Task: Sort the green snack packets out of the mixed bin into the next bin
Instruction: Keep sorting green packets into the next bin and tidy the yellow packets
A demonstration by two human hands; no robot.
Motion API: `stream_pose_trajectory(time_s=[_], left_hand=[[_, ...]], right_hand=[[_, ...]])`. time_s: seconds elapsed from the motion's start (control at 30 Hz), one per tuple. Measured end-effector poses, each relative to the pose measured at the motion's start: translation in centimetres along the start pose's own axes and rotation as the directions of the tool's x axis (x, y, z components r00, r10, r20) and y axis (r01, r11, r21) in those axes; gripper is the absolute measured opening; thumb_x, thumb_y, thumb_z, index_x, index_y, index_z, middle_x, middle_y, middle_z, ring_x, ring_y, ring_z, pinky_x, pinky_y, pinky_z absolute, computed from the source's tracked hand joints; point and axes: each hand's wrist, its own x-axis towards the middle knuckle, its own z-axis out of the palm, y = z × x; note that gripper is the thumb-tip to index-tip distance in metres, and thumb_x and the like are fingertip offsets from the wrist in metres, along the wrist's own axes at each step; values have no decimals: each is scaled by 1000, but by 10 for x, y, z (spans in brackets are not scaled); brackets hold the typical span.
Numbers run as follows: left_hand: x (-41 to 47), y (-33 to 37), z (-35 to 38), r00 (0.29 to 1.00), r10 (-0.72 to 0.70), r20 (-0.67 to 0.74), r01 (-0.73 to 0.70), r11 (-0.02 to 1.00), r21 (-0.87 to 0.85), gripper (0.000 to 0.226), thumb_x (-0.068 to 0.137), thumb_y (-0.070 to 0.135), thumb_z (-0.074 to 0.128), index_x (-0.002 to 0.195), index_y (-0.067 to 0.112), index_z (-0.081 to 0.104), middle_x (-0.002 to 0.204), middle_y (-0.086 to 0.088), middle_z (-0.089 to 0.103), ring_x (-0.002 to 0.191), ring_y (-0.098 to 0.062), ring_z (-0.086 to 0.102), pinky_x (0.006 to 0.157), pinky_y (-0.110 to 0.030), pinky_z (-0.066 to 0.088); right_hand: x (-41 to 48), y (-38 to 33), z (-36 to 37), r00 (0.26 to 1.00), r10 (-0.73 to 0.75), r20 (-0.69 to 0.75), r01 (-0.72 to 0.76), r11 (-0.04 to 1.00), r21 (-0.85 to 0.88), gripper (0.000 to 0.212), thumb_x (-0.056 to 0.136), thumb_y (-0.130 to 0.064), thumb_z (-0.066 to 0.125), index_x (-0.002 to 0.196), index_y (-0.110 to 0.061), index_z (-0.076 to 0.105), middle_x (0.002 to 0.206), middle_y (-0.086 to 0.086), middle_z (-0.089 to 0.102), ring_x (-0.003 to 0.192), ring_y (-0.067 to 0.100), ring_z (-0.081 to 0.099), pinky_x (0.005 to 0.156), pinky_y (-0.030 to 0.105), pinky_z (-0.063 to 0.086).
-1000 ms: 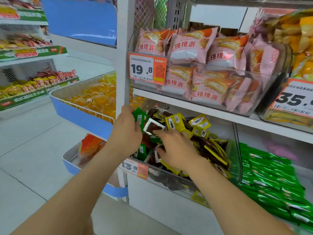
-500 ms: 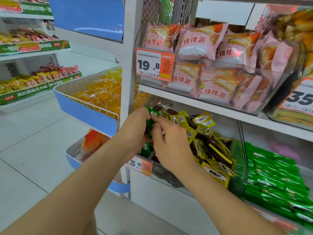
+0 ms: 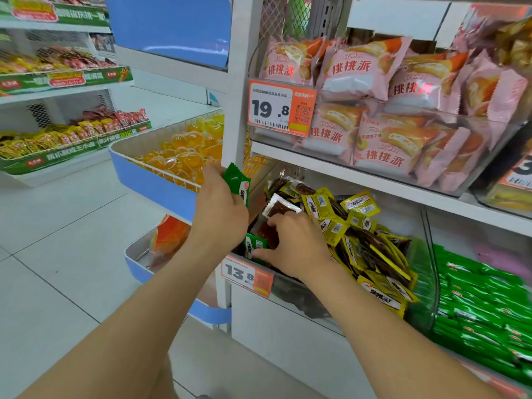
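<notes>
Head view: a green packet (image 3: 237,182) is pinched in the left hand (image 3: 221,214) above the left end of the mixed bin (image 3: 426,283), so the right hand (image 3: 296,246) is laid over a second green packet (image 3: 253,246) at the near edge, though its grip cannot be told.

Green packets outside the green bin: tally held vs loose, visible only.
Held green packet, gripped in left hand: 1
Loose green packet in mixed bin, by right hand: 1
Total: 2 visible; more may be buried.
</notes>
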Motion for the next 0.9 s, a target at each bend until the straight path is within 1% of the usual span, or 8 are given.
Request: stream_pose_trajectory(time_s=[0.17, 0.27, 0.33, 0.43, 0.57, 0.7, 0.8, 0.9], left_hand=[[2, -2, 3, 1000, -11, 5, 11, 998, 57, 37, 99, -4, 49, 125, 19, 33, 110, -9, 58, 96, -28, 60, 79, -52, 58], [2, -1, 3, 1000, 22, 9, -23, 993, 115, 42, 100, -3, 51, 137, 11, 38, 115, -10, 59, 96, -27, 57, 79, -49, 57], [0, 0, 4, 999, 53, 14, -54, 989, 141, 42, 100, -2, 50, 139, 11, 39, 118, -13, 62, 99, -30, 60, 80, -53, 57], [-3, 3, 7, 995, 95, 34, -99, 985, 144, 43, 101, 0, 49, 141, 14, 39, 116, -13, 64, 98, -32, 63, 77, -58, 57], [-7, 9, 13, 980, 97, 172, -98, 995, -1, 41, 106, 7, 46, 142, 27, 43, 110, -6, 68, 88, -25, 68, 73, -50, 61], [-17, 27, 22, 925, -77, 372, 218, 910, -353, 29, 110, 10, 44, 130, 28, 55, 113, -3, 70, 96, -22, 74, 84, -45, 64], [-22, 30, 27, 872, -89, 482, 283, 894, -348, 27, 108, 17, 49, 130, 31, 60, 112, -3, 73, 101, -23, 73, 91, -46, 62], [-25, 31, 33, 834, -111, 540, 312, 902, -297, 33, 109, 14, 47, 139, 26, 51, 116, -3, 71, 95, -17, 76, 85, -42, 64]], right_hand=[[9, 9, 6, 993, 76, -94, -65, 992, 111, 41, 93, -52, 70, 131, -36, 70, 120, -4, 74, 123, 27, 58, 106, 44, 40], [2, 16, -3, 973, 109, -202, -37, 943, 330, 24, 94, -43, 71, 115, -34, 77, 98, -13, 77, 90, 17, 67, 93, 39, 51], [-8, 19, -14, 952, 161, -261, -8, 863, 505, 16, 92, -35, 75, 106, -29, 79, 88, -17, 73, 74, 4, 62, 79, 31, 53], [-24, 26, -32, 927, 258, -272, 20, 691, 722, 15, 92, -31, 77, 106, -25, 75, 94, -15, 76, 87, 2, 70, 83, 36, 59], [-40, 32, -51, 936, 302, -182, 31, 444, 895, 19, 92, -24, 80, 108, -24, 70, 98, -10, 78, 89, 5, 75, 83, 38, 63], [-48, 40, -52, 955, 237, -180, 19, 557, 830, 21, 89, -26, 83, 105, -25, 69, 94, -11, 77, 85, 6, 73, 78, 39, 62], [-53, 42, -50, 950, 232, -207, 28, 600, 800, 32, 85, -32, 86, 107, -27, 64, 92, -10, 74, 79, 6, 70, 69, 32, 58], [-54, 42, -50, 950, 228, -213, 16, 645, 764, 30, 96, -30, 74, 119, -23, 56, 96, -12, 67, 76, 0, 66, 64, 24, 54]])
